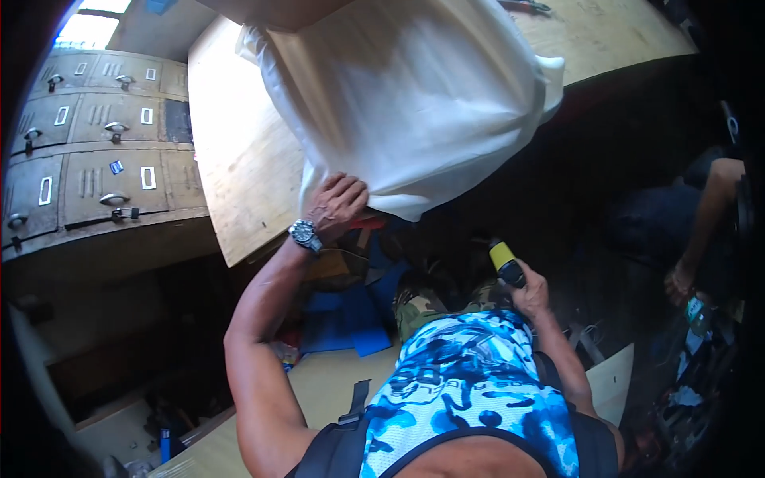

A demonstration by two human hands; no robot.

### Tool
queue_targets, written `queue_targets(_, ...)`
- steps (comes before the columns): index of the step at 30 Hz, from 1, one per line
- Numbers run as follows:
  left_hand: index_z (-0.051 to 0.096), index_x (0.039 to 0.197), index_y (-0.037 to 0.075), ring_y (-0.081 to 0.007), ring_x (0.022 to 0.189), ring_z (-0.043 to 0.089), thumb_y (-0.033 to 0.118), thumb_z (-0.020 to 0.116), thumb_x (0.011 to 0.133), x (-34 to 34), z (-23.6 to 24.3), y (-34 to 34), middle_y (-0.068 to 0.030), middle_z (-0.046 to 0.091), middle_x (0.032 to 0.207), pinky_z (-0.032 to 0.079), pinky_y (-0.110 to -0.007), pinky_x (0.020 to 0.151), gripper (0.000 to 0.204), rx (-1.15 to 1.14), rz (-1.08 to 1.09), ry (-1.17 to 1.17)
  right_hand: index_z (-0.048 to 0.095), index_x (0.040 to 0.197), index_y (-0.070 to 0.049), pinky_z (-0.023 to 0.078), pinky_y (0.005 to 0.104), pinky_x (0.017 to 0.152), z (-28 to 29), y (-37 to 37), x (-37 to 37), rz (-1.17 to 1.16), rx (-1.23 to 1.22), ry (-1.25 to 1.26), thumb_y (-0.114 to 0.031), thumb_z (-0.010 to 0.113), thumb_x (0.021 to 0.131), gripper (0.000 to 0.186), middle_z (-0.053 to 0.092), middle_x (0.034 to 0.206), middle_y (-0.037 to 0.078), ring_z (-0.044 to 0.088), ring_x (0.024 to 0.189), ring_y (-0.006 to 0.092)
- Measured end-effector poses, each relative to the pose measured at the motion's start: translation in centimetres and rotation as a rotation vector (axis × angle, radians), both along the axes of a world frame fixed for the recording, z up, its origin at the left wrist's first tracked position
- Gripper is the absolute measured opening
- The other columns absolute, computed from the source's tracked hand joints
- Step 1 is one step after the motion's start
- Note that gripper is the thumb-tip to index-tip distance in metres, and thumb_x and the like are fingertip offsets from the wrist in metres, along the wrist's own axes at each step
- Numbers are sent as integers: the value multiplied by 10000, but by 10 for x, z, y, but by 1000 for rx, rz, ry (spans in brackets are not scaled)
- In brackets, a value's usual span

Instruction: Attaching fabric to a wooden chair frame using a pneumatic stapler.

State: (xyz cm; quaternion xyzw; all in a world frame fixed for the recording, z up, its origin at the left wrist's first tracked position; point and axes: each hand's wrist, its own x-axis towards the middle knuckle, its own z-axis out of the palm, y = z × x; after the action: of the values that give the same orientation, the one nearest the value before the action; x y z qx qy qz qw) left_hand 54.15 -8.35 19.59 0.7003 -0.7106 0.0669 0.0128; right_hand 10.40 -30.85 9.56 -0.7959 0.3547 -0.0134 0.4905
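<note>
A white, smooth sheet of cloth or vinyl point(414, 103) drapes over a broad panel-like piece on the wooden tabletop, its near edge hanging past the table's edge. My left hand point(339, 203), with a wristwatch above it, grips the near left corner of that sheet, fingers curled over the top and thumb hidden. Lower and to the right, my right hand point(530, 291) is wrapped round a yellow-and-black hand-held tool point(504, 260), held apart from the sheet. The tool's far end fades into shadow, so its exact kind cannot be made out.
The wooden tabletop point(239, 159) reaches out left and behind the sheet, with a red-handled tool point(526, 5) at the far edge. Metal lockers point(111, 143) line the left. At right, another person's hand point(680, 283) is near a bottle-like item. Blue sheets point(351, 315) lie below.
</note>
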Motion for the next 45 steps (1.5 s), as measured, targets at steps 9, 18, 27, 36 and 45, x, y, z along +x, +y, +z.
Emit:
queue_targets(9,668,1147,98,-263,1107,630,269,679,881,-20,2,-40,-82,665,1198,443,-446,1071,316,20,-116,79,644,1342,-47,589,400,822,46,-19,7,-188,-82,-129,-138,817,842,537,748,1055,213,759,988,356)
queue_targets(18,636,1279,57,-232,1162,593,232,656,800,-49,7,-99,-67,631,1203,452,-423,994,510,140,-210,85,671,1150,44,592,380,759,82,-6,8,-409,-12,-124,-199,861,873,414,730,901,161,762,864,304)
queue_targets(27,667,1306,94,-201,1150,605,251,674,725,-41,21,-114,-30,635,1302,441,-397,923,602,-79,-431,171,644,1259,50,613,399,825,105,-10,46,-271,-68,-396,-197,805,894,469,731,1092,208,759,946,368)
queue_targets(36,773,1154,110,-170,1096,659,155,737,663,-38,37,-118,-19,728,1232,398,-375,828,495,77,-537,185,628,1298,92,621,397,912,123,-20,75,-122,97,-592,-238,774,900,538,739,1173,236,767,1037,349)
queue_targets(45,758,1154,158,-144,1134,616,201,682,660,-43,38,-126,38,718,1221,371,-371,817,501,-5,-596,109,699,1140,41,631,375,735,113,-13,96,-75,-34,-545,-328,815,902,454,758,983,170,778,861,310)
